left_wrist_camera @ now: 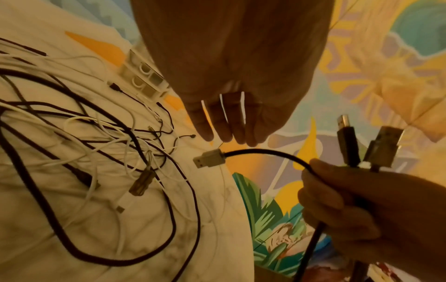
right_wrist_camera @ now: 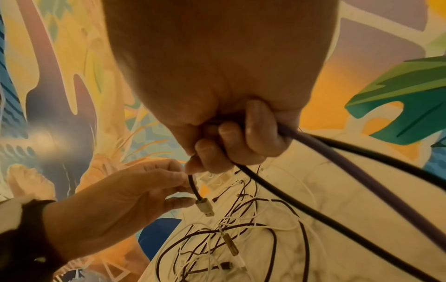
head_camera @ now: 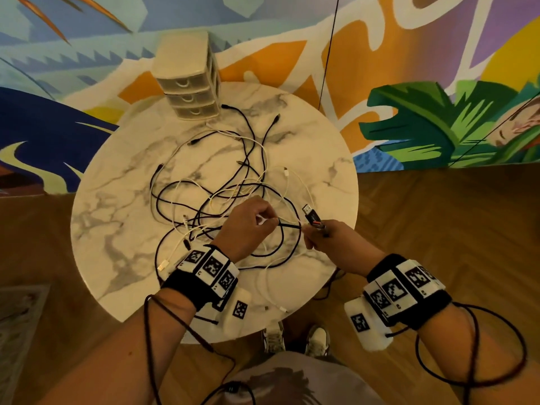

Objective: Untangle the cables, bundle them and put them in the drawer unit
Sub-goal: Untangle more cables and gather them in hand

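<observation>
Round marble table on the wood floor, as I see it from the head camera.

On my far edge stands a cream drawer unit of three shut drawers; a tangle of black and white cables sprawls from just beside it across the middle to my near edge, plug ends lying loose on the top.

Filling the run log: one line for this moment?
right hand: grips black cables | left hand: at plug | drawer unit: closed
</observation>
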### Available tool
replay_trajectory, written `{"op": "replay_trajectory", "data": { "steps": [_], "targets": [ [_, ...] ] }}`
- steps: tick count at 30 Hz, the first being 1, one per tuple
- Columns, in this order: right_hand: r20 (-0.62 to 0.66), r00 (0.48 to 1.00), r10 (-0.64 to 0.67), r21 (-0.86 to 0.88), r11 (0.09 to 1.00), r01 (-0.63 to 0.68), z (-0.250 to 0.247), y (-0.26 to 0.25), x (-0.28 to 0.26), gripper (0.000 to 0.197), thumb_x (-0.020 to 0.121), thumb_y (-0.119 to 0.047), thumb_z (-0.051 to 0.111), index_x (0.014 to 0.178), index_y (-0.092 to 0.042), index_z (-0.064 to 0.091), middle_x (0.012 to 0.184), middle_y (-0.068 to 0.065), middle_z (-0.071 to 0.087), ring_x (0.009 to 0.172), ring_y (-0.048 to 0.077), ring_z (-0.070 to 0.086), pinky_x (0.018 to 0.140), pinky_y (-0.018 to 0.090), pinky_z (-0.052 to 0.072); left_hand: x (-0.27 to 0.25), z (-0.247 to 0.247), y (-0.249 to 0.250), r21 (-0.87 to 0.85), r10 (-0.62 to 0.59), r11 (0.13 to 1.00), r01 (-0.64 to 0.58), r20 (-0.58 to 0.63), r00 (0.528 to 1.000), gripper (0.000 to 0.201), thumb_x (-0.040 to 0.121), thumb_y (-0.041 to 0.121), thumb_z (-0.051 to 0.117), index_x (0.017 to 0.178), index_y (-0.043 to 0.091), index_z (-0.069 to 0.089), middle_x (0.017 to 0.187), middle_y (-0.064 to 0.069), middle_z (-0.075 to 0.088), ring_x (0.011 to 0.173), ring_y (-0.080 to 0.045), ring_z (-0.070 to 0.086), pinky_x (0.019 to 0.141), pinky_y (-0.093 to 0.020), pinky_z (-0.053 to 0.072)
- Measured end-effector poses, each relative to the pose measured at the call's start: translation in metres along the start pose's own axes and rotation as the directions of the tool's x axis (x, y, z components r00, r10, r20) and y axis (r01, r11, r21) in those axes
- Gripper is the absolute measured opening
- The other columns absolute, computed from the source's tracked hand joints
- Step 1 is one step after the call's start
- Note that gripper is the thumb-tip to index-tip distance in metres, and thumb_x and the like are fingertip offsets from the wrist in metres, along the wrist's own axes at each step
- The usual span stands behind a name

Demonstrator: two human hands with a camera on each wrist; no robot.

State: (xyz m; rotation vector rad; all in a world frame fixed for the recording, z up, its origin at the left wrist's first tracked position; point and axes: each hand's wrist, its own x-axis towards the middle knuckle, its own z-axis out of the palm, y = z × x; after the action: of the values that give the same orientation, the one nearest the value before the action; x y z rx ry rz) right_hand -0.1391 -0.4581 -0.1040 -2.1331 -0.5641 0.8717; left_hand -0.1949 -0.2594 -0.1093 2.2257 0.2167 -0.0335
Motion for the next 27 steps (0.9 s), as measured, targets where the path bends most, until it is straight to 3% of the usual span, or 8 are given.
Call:
{"op": "replay_trajectory", "data": {
  "steps": [4, 6, 9, 12, 16, 19, 22, 27],
  "targets": [
    [-0.007, 1.0, 0.015, 0.013, 1.0, -0.015, -0.005, 0.006, -0.008, 0.042, 0.1, -0.039, 0.041, 0.067, -0.018, 0.057, 0.058, -0.004, 0.044, 0.041, 0.004, 0.037, 0.047, 0.014, 0.03, 0.004, 0.008, 0.0, 0.018, -0.019, 1.0, 0.018, 0.062, 0.998, 0.007, 0.085, 0.021, 0.067, 0.085, 0.016, 0.062, 0.085, 0.001, 0.064, 0.081, -0.01, 0.058, 0.071, -0.018, 0.042],
    [-0.018, 1.0, 0.019, 0.042, 0.999, -0.018, -0.008, 0.01, -0.011, 0.042, 0.099, -0.041, 0.04, 0.068, -0.018, 0.057, 0.06, -0.002, 0.046, 0.046, 0.005, 0.037, 0.052, 0.019, 0.032, 0.001, 0.01, -0.005, -0.036, -0.028, 0.999, 0.034, 0.143, 0.989, 0.015, 0.084, 0.029, 0.069, 0.096, 0.024, 0.062, 0.095, 0.004, 0.063, 0.09, -0.006, 0.058, 0.078, -0.018, 0.043],
    [-0.05, 0.999, 0.011, 0.12, 0.993, -0.005, -0.014, 0.014, -0.015, 0.041, 0.099, -0.04, 0.041, 0.067, -0.019, 0.057, 0.071, 0.005, 0.051, 0.062, 0.017, 0.043, 0.064, 0.03, 0.038, -0.001, 0.015, -0.01, 0.061, -0.038, 0.998, 0.023, 0.254, 0.966, 0.019, 0.085, 0.028, 0.067, 0.102, 0.029, 0.06, 0.106, 0.009, 0.058, 0.096, -0.001, 0.055, 0.077, -0.015, 0.041],
    [-0.054, 0.999, 0.009, 0.164, 0.987, 0.0, -0.019, 0.018, -0.021, 0.041, 0.1, -0.038, 0.039, 0.068, -0.017, 0.056, 0.065, 0.0, 0.047, 0.061, 0.014, 0.04, 0.064, 0.027, 0.036, 0.001, 0.016, -0.004, 0.028, -0.054, 0.998, 0.049, 0.231, 0.971, 0.007, 0.088, 0.02, 0.063, 0.093, 0.024, 0.061, 0.093, 0.01, 0.063, 0.086, 0.0, 0.058, 0.075, -0.021, 0.041],
    [-0.086, 0.996, 0.014, 0.258, 0.966, 0.009, -0.024, 0.03, -0.022, 0.042, 0.101, -0.035, 0.038, 0.069, -0.015, 0.058, 0.065, 0.003, 0.048, 0.061, 0.016, 0.039, 0.065, 0.034, 0.033, 0.004, 0.016, 0.009, -0.143, -0.092, 0.98, 0.136, 0.278, 0.956, 0.004, 0.091, 0.01, 0.057, 0.09, 0.014, 0.058, 0.084, -0.002, 0.069, 0.074, -0.014, 0.066, 0.07, -0.033, 0.051],
    [-0.113, 0.993, 0.043, 0.259, 0.966, -0.013, -0.031, 0.036, -0.025, 0.043, 0.1, -0.036, 0.039, 0.069, -0.014, 0.059, 0.062, 0.002, 0.047, 0.061, 0.02, 0.038, 0.064, 0.036, 0.032, 0.003, 0.013, 0.024, -0.358, -0.105, 0.917, 0.176, 0.209, 0.972, 0.006, 0.092, 0.002, 0.055, 0.09, 0.008, 0.056, 0.074, -0.008, 0.065, 0.06, -0.017, 0.064, 0.06, -0.03, 0.052],
    [-0.125, 0.991, 0.056, 0.209, 0.978, -0.029, -0.041, 0.039, -0.028, 0.044, 0.1, -0.039, 0.038, 0.072, -0.013, 0.059, 0.058, -0.004, 0.044, 0.059, 0.019, 0.038, 0.061, 0.033, 0.032, 0.004, 0.009, 0.041, -0.543, -0.074, 0.829, 0.133, 0.129, 0.989, 0.013, 0.09, -0.008, 0.053, 0.095, 0.004, 0.056, 0.078, -0.014, 0.065, 0.061, -0.017, 0.063, 0.061, -0.029, 0.055],
    [-0.137, 0.991, -0.004, 0.222, 0.974, 0.035, -0.051, 0.034, -0.028, 0.04, 0.101, -0.036, 0.036, 0.084, -0.018, 0.068, 0.065, -0.004, 0.059, 0.064, 0.027, 0.044, 0.064, 0.039, 0.036, 0.005, 0.003, 0.064, -0.632, -0.018, 0.773, 0.063, 0.077, 0.997, 0.016, 0.089, -0.011, 0.051, 0.095, 0.002, 0.057, 0.079, -0.016, 0.065, 0.063, -0.018, 0.064, 0.064, -0.028, 0.056]
  ]
}}
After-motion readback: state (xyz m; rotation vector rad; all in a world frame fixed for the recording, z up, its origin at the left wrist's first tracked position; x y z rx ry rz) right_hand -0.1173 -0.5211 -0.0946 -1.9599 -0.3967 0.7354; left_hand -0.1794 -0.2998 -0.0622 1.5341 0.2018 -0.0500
